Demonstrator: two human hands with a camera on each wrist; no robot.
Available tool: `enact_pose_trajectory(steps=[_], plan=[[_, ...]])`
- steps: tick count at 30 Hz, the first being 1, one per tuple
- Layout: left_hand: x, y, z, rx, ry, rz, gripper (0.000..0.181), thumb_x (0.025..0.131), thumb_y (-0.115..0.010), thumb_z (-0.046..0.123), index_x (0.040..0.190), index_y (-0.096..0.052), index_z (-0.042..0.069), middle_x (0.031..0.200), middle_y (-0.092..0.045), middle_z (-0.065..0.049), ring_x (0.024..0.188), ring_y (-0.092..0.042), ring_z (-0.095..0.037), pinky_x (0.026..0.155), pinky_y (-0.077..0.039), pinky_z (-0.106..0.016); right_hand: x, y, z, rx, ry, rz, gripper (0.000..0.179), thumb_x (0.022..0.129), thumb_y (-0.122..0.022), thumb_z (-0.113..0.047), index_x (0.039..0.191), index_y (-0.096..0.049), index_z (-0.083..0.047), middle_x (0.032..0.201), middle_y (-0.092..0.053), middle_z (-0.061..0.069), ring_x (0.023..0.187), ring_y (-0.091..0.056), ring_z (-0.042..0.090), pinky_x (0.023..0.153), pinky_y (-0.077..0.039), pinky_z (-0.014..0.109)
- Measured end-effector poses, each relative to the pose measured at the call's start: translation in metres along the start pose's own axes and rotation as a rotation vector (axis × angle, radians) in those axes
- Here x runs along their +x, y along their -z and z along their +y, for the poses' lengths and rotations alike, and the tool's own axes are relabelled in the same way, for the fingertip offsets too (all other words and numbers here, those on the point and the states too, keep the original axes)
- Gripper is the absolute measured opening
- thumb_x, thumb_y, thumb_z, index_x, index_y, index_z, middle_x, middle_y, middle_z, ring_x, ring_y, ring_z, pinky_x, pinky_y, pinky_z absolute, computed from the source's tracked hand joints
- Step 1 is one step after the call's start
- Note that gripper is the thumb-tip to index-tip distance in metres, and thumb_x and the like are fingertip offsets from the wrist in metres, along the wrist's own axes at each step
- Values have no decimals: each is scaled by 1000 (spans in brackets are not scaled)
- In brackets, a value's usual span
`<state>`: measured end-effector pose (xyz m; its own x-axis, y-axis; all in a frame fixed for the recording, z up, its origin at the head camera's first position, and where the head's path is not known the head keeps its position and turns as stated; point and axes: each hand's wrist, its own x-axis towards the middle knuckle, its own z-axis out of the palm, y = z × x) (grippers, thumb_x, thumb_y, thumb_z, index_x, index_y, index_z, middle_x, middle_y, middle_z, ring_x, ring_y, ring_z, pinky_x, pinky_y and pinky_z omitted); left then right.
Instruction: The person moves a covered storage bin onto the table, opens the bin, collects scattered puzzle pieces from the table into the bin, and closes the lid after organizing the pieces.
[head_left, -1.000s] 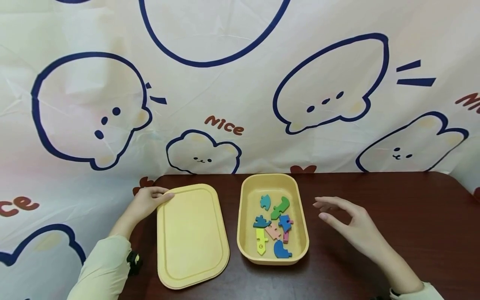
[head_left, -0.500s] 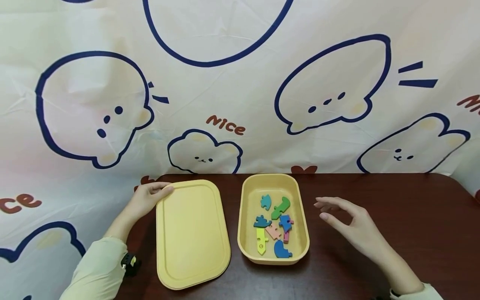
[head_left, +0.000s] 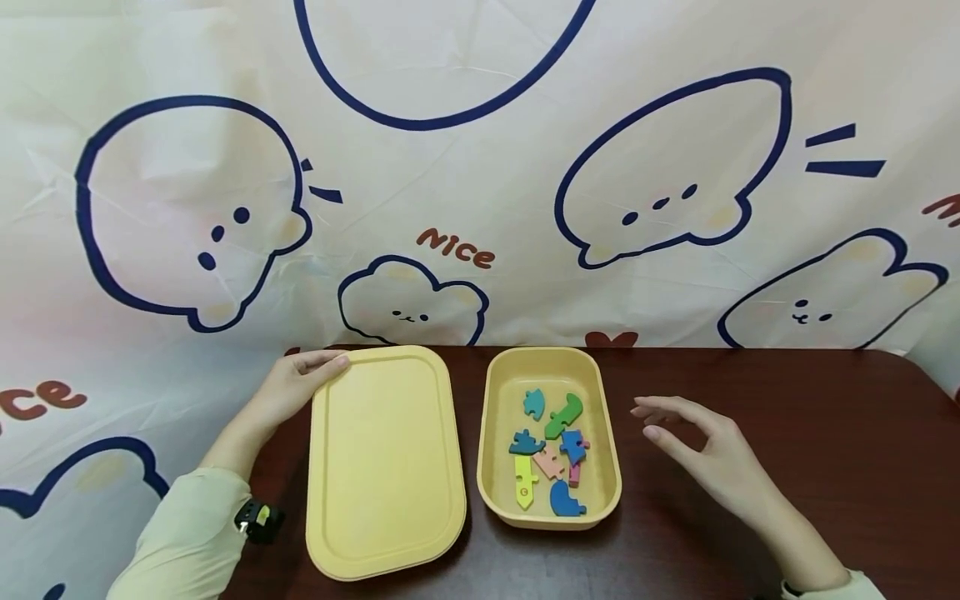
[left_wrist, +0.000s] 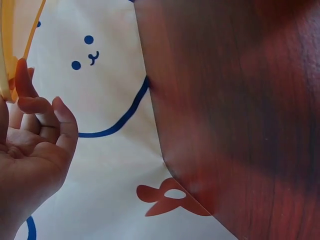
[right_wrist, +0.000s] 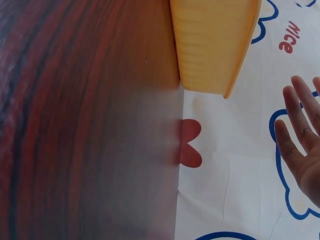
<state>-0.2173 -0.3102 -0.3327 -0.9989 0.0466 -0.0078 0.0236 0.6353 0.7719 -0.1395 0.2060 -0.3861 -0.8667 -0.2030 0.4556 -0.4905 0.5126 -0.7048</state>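
Observation:
My left hand (head_left: 292, 385) pinches a yellow rectangular lid (head_left: 386, 458) by its far left corner, thumb on top and fingers along the edge. In the left wrist view that hand (left_wrist: 42, 145) shows curled fingers at the edge of the lid (left_wrist: 7, 50). Right of the lid stands a matching yellow box (head_left: 551, 523). Inside lie several puzzle pieces, among them a green piece (head_left: 564, 417), a yellow piece (head_left: 524, 483) and a blue piece (head_left: 567, 500). My right hand (head_left: 705, 442) hovers right of the box with relaxed fingers, holding nothing.
Everything is on or over a dark reddish-brown table (head_left: 810, 433). Behind its back edge hangs a pale cloth (head_left: 525, 192) printed with blue cartoon outlines. A dark band (head_left: 258, 521) sits at the left wrist.
The lid's far end has risen with my left hand, and the lid looks slightly larger in the head view. My right hand and the box with its pieces stay essentially still.

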Motion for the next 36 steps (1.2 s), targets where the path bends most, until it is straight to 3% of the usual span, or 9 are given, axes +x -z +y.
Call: enact_pose_trajectory(steps=[14,20,29,36], plan=[[1,-10,20,-100,-8,-20,61,96,-62,49,135,-60,2,102,-72,-7,85,-67,-14,83,-51,-28,1,-1,-1,-18,3,-2,38,93,-71,-9,127,-66,-25,110,-70,-9,98,-62,5,92,-38,15],[7,-20,25,-120,-20,-19,61,95,-62,51,133,-62,3,100,-72,-8,86,-68,-17,94,-47,-41,1,-1,-2,-15,-7,-7,37,94,-70,-10,127,-66,-25,110,-70,-9,98,-62,5,92,-37,13],[19,-40,32,-165,-18,-22,59,94,-63,51,130,-65,5,99,-73,-8,86,-68,-17,95,-47,-42,0,-2,1,-36,-55,-14,31,96,-69,-17,126,-66,-25,109,-69,-11,98,-61,5,92,-38,16],[24,-54,39,-202,-54,-37,51,96,-63,45,129,-66,5,101,-73,-8,91,-66,-16,99,-45,-46,0,-2,2,-37,-56,-21,30,96,-69,-17,125,-67,-25,110,-69,-12,98,-62,5,92,-38,15]])
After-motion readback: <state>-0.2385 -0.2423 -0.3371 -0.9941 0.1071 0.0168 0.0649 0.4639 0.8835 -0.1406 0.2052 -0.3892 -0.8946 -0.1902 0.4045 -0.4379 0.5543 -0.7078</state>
